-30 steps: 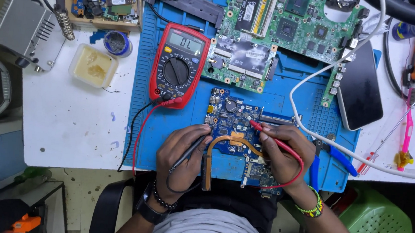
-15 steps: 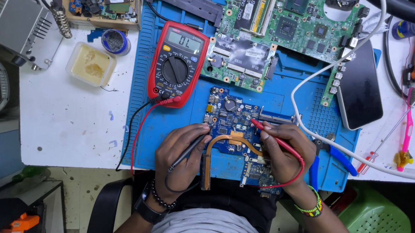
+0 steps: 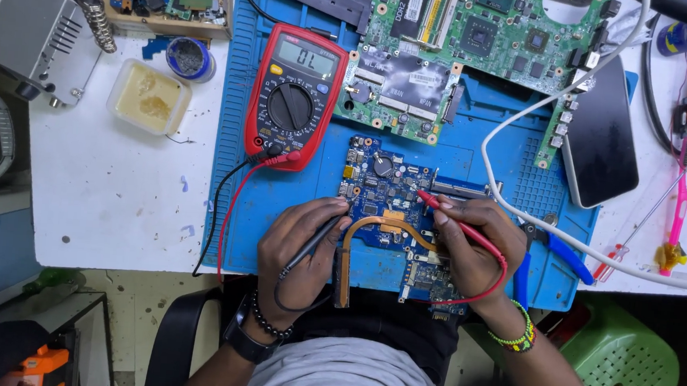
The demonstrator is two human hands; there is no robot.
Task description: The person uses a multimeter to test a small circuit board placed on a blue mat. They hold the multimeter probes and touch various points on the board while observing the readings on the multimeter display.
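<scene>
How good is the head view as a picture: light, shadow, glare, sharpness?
Head view: even overhead light, soft shadows; faint glare on the meter screen; blue board, black probe in the left hand and red probe in the right hand are sharp; floor corners dark.

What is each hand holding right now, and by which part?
The left hand holds the black probe along its shaft, pen-style. The right hand holds the red probe mid-shaft, its tip on the blue circuit board.
</scene>
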